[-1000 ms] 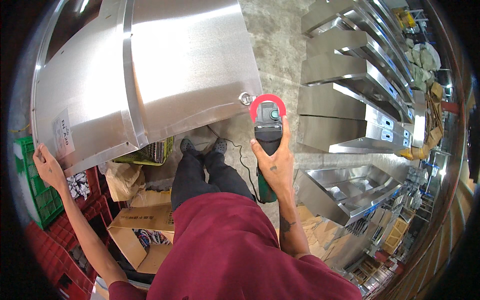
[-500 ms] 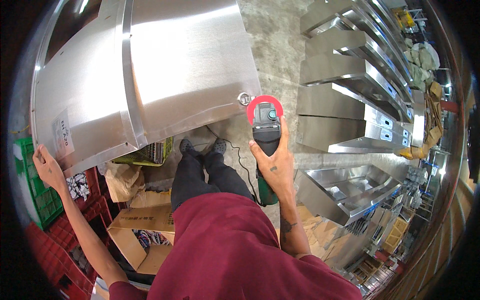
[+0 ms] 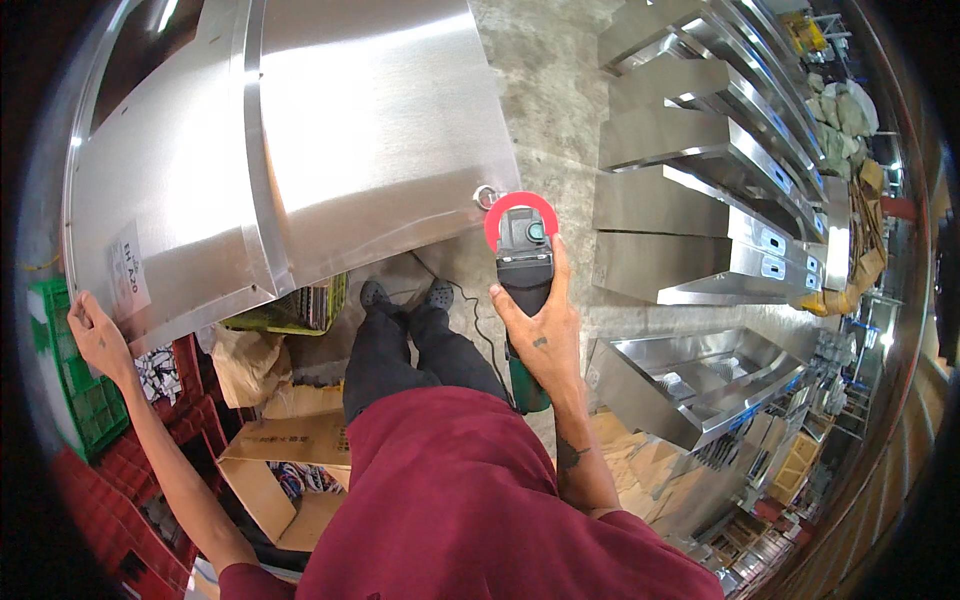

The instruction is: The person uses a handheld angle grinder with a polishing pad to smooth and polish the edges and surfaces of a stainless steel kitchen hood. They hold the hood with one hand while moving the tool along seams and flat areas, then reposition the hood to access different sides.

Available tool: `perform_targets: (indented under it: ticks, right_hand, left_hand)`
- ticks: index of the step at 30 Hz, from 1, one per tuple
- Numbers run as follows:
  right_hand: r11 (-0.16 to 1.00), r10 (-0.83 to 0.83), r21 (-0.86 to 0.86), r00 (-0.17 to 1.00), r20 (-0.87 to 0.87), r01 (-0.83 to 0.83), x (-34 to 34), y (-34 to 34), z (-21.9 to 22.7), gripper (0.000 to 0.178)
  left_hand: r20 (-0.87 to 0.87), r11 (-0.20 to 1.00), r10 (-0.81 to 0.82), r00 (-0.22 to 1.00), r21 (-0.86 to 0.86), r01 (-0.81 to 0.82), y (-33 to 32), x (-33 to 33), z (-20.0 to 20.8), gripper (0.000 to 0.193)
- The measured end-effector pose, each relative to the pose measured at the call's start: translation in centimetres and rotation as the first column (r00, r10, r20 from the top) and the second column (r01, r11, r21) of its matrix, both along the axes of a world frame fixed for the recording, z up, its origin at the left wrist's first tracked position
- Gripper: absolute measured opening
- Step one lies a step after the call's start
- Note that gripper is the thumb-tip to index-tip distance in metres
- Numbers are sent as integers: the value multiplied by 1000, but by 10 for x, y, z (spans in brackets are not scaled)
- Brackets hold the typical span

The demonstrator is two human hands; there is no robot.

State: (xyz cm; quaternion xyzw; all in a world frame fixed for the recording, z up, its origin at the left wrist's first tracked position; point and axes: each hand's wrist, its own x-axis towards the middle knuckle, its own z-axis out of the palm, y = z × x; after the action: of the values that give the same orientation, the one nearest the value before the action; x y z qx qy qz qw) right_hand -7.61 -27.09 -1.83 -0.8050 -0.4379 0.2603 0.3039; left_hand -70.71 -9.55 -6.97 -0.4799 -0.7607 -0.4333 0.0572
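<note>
"What's in your grip?"

"A green-and-black power tool — my right hand wraps its body, with its red disc at the near right corner of a large steel panel, just beside a small metal ring. Whether disc and panel touch, I can't tell."

"What just changed?"

"The tool has shifted slightly left within the past second, bringing the disc closer to the ring. My reading: the work centres on that corner — and the ring leaves little room beside the disc."

"And the other hand?"

"My left hand pinches the panel's near left corner, where it has stayed, a green crate showing behind it."

"Farther out?"

"My dark clogs stand on the concrete floor; stainless-steel units line the right side."
</note>
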Motion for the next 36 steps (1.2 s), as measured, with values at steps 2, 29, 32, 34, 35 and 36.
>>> perform_targets:
  ticks: [2, 29, 32, 34, 35, 36]
  right_hand:
    - [1000, -22, -21, 1000, -18, 22, 2, -2, -2, 104]
    - [994, -100, 37, 995, -15, 100, 25, -4, 7, 103]
    - [996, -61, 72, 998, 19, 60, 18, -8, 6, 105]
    - [995, -48, 86, 999, 9, 47, 15, -10, 1, 104]
    - [995, -45, 86, 999, -13, 46, 14, -11, -2, 104]
    - [994, -38, 101, 998, -48, 43, 13, -12, -6, 103]
  left_hand:
    - [7, 1000, 1, 1000, -10, -1, -1, 1, 1, 47]
    - [-33, 1000, -4, 999, -17, 4, -1, -13, -4, 46]
    - [-26, 1000, -13, 1000, -15, 12, -3, -10, -2, 46]
    - [-38, 1000, -16, 999, -9, 16, -4, -7, 0, 46]
    - [-41, 1000, -6, 999, -16, 5, -5, -6, 1, 46]
    - [-45, 1000, 5, 999, -22, -6, -5, -5, 2, 46]
